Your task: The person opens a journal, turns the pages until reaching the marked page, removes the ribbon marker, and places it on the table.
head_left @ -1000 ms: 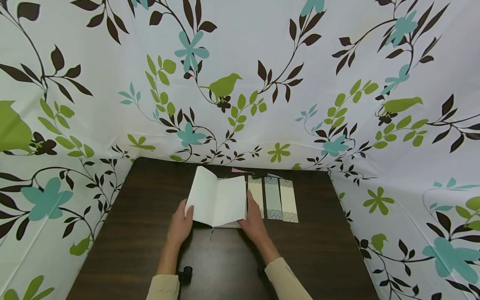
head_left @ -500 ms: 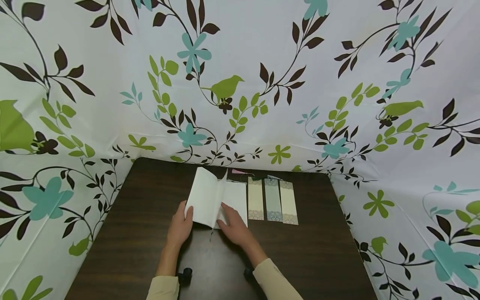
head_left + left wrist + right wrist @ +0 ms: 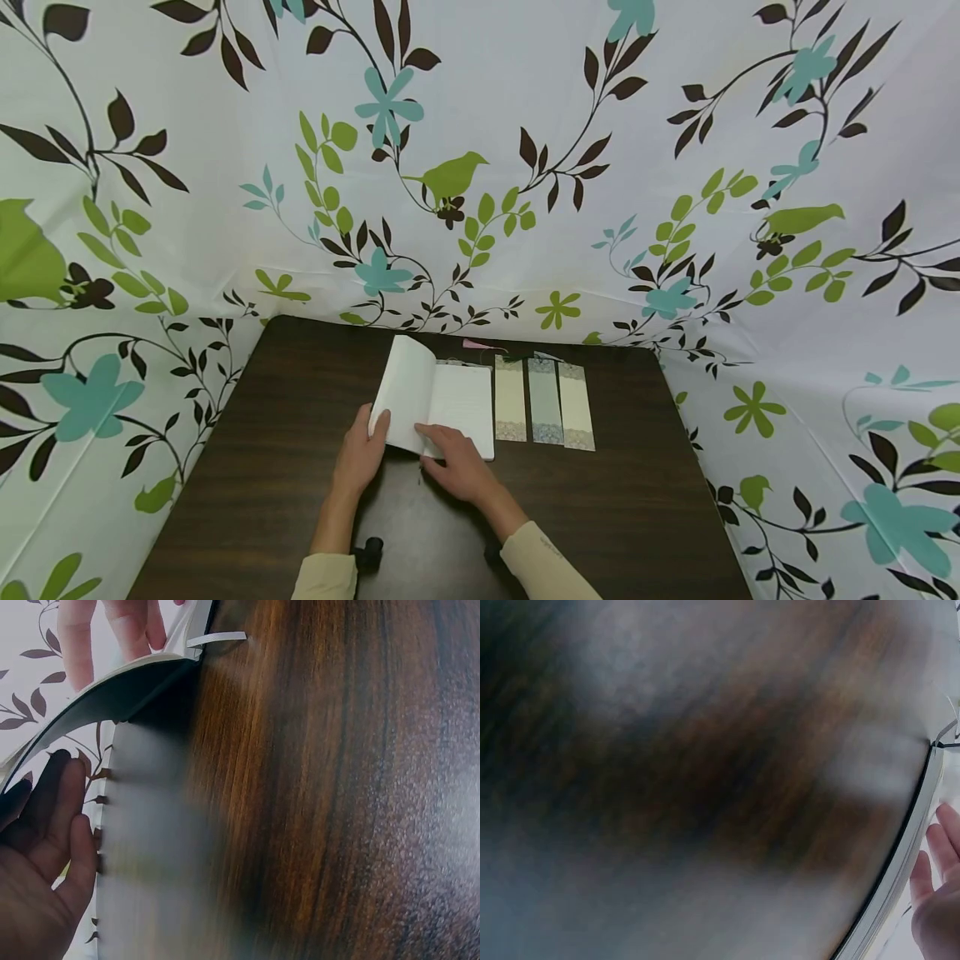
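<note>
A notebook [image 3: 460, 400] with a dark cover lies open on the table, its left side raised. My left hand [image 3: 360, 454] holds that raised side, thumb on the white page and fingers behind the cover. In the left wrist view, the fingers of the left hand [image 3: 49, 862] show under the dark cover [image 3: 105, 694]. My right hand [image 3: 459, 468] rests on the pages by the fold, near the lower edge, fingers extended. A thin ribbon marker [image 3: 219, 637] sticks out at the spine. The right wrist view shows the right hand [image 3: 937, 900] above the page edges [image 3: 900, 877].
Several flat patterned strips lie right of the notebook: a cream strip [image 3: 511, 396], a blue-grey strip [image 3: 545, 400] and another cream strip [image 3: 577, 407]. A pink tassel [image 3: 480, 343] lies behind them. Dark wood table [image 3: 637, 500]; patterned cloth [image 3: 525, 275] hangs around it.
My right hand has moved left from the notebook's right edge to the fold, turning a leaf over to the left. The left hand has stayed on the raised side.
</note>
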{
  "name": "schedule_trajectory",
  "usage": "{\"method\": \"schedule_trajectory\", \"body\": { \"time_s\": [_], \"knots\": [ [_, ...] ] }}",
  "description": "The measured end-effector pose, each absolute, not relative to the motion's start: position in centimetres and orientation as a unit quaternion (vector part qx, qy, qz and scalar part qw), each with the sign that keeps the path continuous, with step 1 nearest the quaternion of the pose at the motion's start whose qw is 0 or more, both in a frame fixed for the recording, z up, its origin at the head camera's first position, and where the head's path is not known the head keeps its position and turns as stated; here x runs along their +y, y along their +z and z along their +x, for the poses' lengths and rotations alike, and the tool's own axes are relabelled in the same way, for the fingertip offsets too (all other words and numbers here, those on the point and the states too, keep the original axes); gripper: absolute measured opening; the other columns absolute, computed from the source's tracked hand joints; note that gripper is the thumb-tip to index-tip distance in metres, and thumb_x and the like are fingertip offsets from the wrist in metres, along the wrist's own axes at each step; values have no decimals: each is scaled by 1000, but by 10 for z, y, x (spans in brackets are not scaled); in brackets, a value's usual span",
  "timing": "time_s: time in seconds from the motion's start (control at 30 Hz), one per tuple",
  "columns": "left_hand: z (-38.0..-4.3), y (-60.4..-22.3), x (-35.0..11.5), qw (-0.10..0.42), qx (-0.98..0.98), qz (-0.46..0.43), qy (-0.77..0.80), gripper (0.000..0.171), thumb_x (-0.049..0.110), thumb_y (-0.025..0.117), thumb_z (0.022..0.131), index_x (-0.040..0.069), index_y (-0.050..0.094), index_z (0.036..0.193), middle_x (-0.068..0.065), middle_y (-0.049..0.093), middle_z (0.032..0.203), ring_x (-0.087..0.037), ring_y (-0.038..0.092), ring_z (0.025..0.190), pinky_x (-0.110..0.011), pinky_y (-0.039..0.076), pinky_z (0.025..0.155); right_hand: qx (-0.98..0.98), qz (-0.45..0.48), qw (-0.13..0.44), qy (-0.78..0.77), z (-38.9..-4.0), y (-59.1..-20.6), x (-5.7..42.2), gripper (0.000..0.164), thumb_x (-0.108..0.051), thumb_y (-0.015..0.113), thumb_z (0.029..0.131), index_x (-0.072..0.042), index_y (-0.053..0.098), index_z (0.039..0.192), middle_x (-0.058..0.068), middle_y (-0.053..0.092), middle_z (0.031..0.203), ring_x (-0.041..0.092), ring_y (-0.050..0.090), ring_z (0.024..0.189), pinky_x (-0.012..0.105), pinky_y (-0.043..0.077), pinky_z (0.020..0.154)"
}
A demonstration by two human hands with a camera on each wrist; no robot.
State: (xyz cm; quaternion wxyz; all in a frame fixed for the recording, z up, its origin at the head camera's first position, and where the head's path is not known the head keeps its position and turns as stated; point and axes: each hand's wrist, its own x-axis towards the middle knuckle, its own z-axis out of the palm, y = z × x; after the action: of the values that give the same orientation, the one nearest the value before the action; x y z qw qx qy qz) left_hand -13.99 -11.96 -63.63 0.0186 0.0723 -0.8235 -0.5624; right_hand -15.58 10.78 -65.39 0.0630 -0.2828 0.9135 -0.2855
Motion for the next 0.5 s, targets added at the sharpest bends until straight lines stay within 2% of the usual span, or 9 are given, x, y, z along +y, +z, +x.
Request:
{"method": "schedule_trajectory", "body": {
  "time_s": [0.13,0.23,0.5],
  "knots": [
    [-140,-637,-120,21,-835,79,-544,46,40,46,116,9,49,151,-21,71,136,-36,69,120,-52,52,97,910,-283,68,-297,-157,-652,108,57,-34,59,112,-25,44,165,2,56,162,27,54,147,52,45,119],
    [-141,-637,-121,23,-835,79,-543,46,38,46,117,8,48,151,-22,70,138,-37,68,123,-55,51,100,912,-277,64,-296,-158,-652,110,57,-31,60,111,-19,45,165,6,56,162,29,54,147,51,45,119],
    [-141,-641,-124,18,-836,70,-545,47,38,46,117,7,47,152,-22,68,142,-39,66,129,-58,49,105,938,-259,46,-227,-164,-652,120,50,-31,66,107,-14,59,154,9,56,161,31,54,148,50,46,119]
  ]
}}
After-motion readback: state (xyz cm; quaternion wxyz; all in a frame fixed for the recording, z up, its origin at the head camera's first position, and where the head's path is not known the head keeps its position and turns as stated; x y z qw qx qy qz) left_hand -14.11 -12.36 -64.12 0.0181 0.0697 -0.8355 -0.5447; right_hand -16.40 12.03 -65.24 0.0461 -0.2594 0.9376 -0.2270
